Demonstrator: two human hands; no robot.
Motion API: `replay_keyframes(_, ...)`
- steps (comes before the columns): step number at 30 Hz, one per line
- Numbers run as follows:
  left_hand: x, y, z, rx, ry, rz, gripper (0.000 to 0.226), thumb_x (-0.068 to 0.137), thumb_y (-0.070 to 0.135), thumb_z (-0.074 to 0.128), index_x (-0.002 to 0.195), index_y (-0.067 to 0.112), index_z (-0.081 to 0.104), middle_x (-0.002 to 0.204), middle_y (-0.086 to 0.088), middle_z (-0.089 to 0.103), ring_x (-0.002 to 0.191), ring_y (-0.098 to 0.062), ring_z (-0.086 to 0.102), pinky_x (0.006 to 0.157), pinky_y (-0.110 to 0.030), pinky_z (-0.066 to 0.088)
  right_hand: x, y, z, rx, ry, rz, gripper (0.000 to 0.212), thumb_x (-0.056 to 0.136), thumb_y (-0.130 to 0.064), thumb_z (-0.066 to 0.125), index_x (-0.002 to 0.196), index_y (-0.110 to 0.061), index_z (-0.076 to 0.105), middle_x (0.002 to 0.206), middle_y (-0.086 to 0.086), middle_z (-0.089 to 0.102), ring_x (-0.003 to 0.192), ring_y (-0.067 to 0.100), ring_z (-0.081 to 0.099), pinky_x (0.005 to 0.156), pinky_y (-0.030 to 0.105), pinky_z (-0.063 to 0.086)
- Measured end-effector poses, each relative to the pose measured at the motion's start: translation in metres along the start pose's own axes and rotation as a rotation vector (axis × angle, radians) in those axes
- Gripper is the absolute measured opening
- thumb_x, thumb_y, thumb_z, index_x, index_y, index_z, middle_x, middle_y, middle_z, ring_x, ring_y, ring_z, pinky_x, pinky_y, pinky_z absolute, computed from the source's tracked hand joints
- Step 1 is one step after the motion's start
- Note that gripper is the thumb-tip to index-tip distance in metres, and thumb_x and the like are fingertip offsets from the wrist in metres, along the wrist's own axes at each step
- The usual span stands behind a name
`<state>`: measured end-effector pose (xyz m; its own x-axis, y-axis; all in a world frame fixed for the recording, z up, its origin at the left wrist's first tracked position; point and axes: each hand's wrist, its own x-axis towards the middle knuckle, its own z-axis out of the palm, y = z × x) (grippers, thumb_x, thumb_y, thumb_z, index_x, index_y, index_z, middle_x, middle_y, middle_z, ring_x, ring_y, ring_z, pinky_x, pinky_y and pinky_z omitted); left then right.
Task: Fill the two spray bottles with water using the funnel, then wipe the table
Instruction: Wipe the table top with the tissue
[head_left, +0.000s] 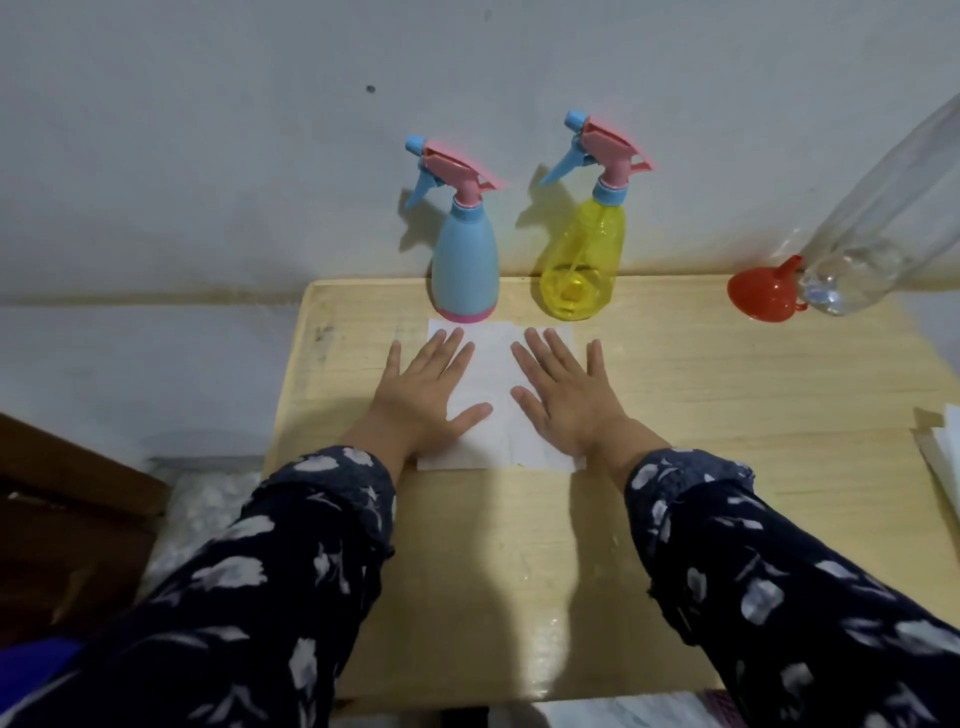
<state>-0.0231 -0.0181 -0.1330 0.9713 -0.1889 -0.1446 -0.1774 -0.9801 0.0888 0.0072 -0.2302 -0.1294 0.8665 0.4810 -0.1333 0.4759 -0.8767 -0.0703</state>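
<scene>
Two spray bottles are stood upright at the back edge of the wooden counter (675, 395), close against the wall. The blue spray bottle (465, 260) is opaque, so its contents cannot be told. The yellow spray bottle (582, 260) is translucent, and its dip tube is seen curled at the base; whether water is held in it cannot be told. Both are capped with pink and blue trigger heads. A white paper towel (498, 395) is laid flat just in front of them. It is pressed by the left hand (426, 395) and the right hand (566, 400), each grip released (fingers straight and spread). At the counter's far right corner a red funnel (763, 293) is laid on its side, touching a clear plastic bottle (872, 228), which is seen tilted, its upper part cut off by the picture's edge, with a little clear liquid apparently held at its lower end.
</scene>
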Motion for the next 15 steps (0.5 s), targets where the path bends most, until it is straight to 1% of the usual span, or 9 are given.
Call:
replay_keyframes(4,-0.02,0.002,0.003,-0.01,0.017,0.045,0.097,0.073,0.078,-0.001,0.155,0.027,0.0,0.162,0.01,-0.01,0.149,-0.008,-0.009,0.119,-0.054,-0.005,-0.021,-0.005,0.001,0.026,0.006,-0.04,0.076,0.085,-0.058,-0.009,0.153,-0.023,-0.001,0.161,-0.007,-0.007,0.148,0.013,-0.01,0.115,0.058,-0.006)
replay_keyframes(6,-0.034,0.005,0.006,-0.02,0.041,0.063,0.096,0.074,0.078,0.003,0.155,0.026,0.005,0.162,0.01,-0.006,0.149,-0.008,-0.006,0.119,-0.054,-0.004,-0.033,-0.008,0.001,0.054,-0.022,-0.04,0.07,0.092,-0.059,0.0,0.152,-0.024,-0.003,0.16,-0.01,-0.01,0.147,0.011,-0.013,0.115,0.058,-0.009)
replay_keyframes(8,-0.049,0.009,0.01,-0.032,0.06,0.069,0.095,0.076,0.077,0.005,0.155,0.025,0.008,0.163,0.01,-0.002,0.15,-0.009,-0.002,0.119,-0.054,-0.004,-0.046,-0.011,0.001,0.054,-0.053,-0.055,0.071,0.093,-0.061,0.007,0.152,-0.024,-0.005,0.159,-0.012,-0.012,0.146,0.01,-0.015,0.115,0.057,-0.01)
replay_keyframes(12,-0.084,0.023,0.022,-0.045,0.133,0.054,0.09,0.081,0.073,0.012,0.154,0.022,0.018,0.163,0.007,0.008,0.15,-0.011,0.006,0.117,-0.056,-0.001,-0.077,-0.02,0.005,0.055,-0.06,-0.094,0.077,0.088,-0.066,0.004,0.152,-0.024,-0.005,0.159,-0.011,-0.012,0.146,0.009,-0.016,0.115,0.057,-0.011)
replay_keyframes(15,-0.112,0.038,0.022,-0.063,0.069,-0.004,0.093,0.076,0.074,0.003,0.155,0.025,0.009,0.163,0.011,-0.001,0.15,-0.008,-0.002,0.118,-0.054,-0.005,-0.103,-0.027,0.007,0.041,-0.08,-0.116,0.079,0.086,-0.066,0.003,0.152,-0.024,-0.006,0.159,-0.01,-0.013,0.146,0.009,-0.017,0.115,0.057,-0.009)
